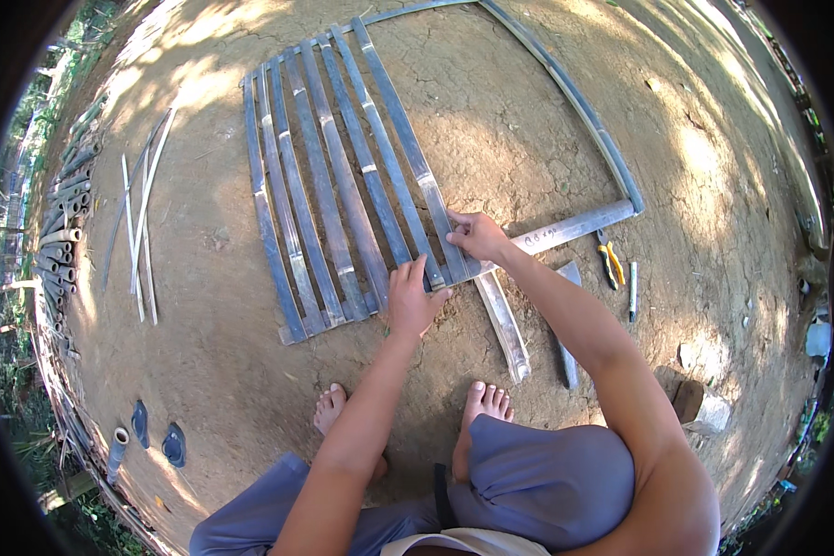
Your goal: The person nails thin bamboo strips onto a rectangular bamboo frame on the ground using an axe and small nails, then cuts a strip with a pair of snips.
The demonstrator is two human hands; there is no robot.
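Note:
A flat bamboo frame lies on the ground, with several dark bamboo slats (341,176) side by side across its left part. My left hand (411,298) is at the near ends of the slats, its thumb and forefinger about a slat end by the near rail. Just right of it, my right hand (478,235) has its fingers and thumb closed on the near end of the rightmost slat (403,125). Beneath that end runs the near bamboo rail (574,227), which bears handwritten marks. A short split bamboo piece (504,329) sticks out toward my feet.
Right of my hands lie yellow-and-black pliers (610,263), a marker (633,292) and a bladed tool (568,361) partly behind my forearm. A wood block (701,408) sits farther right. Thin strips (137,222), flip-flops (173,445) and stacked bamboo tubes (60,246) are at the left.

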